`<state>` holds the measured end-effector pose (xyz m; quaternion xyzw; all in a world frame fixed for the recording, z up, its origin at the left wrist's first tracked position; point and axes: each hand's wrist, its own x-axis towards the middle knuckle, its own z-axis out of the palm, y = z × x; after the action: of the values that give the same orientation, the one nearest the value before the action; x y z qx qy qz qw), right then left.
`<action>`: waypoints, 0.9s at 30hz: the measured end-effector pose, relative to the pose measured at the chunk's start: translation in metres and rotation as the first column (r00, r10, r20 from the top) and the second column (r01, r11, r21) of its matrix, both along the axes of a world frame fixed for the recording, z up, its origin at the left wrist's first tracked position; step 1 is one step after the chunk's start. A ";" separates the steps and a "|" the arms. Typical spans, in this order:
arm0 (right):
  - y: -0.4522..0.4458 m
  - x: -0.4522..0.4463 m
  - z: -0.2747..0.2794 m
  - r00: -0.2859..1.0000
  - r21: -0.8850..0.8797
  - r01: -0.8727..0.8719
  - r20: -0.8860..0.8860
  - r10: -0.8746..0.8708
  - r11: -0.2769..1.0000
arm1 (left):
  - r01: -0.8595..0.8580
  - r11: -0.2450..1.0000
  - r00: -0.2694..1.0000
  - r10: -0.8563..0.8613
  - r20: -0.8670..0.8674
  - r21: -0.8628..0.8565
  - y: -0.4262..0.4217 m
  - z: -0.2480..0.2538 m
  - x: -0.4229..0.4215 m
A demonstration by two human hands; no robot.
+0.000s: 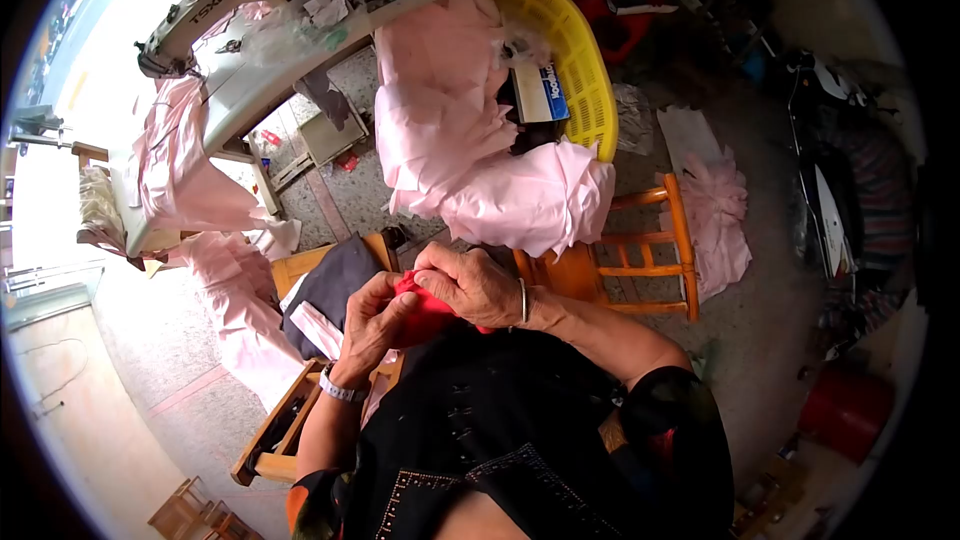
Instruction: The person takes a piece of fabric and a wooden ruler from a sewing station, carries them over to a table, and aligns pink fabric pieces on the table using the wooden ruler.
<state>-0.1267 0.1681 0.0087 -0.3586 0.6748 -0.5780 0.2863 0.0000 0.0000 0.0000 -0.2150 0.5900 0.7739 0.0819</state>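
Near the centre of the frame, the left hand and the right hand meet over a small piece of red cloth, each with thumb and fingers pinched on its upper edge; the cloth lies just in front of the person's black top. A wristwatch circles the left wrist and a bracelet the right one. Just beyond the right hand, a large heap of pink fabric runs up through the upper middle of the frame, spilling from a yellow basket that also holds a blue and white box. To the right of the hands stands a wooden chair, with more pink cloth on the floor behind it. Left of the left hand, a dark cloth is draped over a wooden seat. In the upper left, a sewing machine sits on a pale table, where a pink piece hangs over the near edge. A red container stands at the lower right.
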 end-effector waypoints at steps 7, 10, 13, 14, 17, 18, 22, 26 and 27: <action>-0.024 -0.103 -0.056 0.997 0.013 0.027 0.072 -0.028 1.000 | 0.123 0.893 0.991 -0.085 0.107 -0.433 -0.036 -0.023 -0.114; -0.023 -0.140 -0.090 0.992 0.079 0.006 0.124 -0.016 0.997 | 0.230 0.655 0.964 -0.257 0.074 -0.719 -0.051 -0.042 -0.164; -0.020 -0.189 -0.147 0.996 0.284 0.093 -0.024 -0.090 0.954 | 0.274 0.568 0.953 -0.267 0.142 -0.776 -0.071 -0.076 -0.203; -0.021 -0.207 -0.159 0.992 0.335 0.124 -0.016 -0.126 0.934 | 0.262 0.594 0.964 -0.202 0.174 -0.760 -0.073 -0.083 -0.215; -0.038 -0.262 -0.207 0.961 0.335 0.249 -0.199 -0.191 0.909 | 0.204 0.551 0.979 -0.117 0.168 -0.809 -0.077 -0.106 -0.253; -0.049 -0.282 -0.218 0.970 0.387 0.201 -0.207 -0.127 0.900 | 0.186 0.501 0.982 -0.112 0.150 -0.845 -0.080 -0.119 -0.263; -0.093 -0.315 -0.273 0.926 0.363 0.241 -0.364 -0.101 0.900 | 0.092 0.410 0.996 -0.042 0.082 -0.907 -0.072 -0.155 -0.298; -0.121 -0.316 -0.279 0.920 0.792 -0.220 -0.025 0.391 0.569 | 0.112 0.234 0.994 -0.046 0.104 -0.966 -0.071 -0.183 -0.298; -0.113 -0.308 -0.260 0.915 0.772 -0.311 0.085 0.395 0.554 | 0.117 0.222 0.993 -0.046 0.109 -0.968 -0.070 -0.185 -0.297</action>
<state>-0.4350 0.0548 -0.2512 -0.3569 0.7832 -0.1452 0.4880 -0.2967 -0.0698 -0.1852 -0.2102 0.9508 0.2273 -0.0125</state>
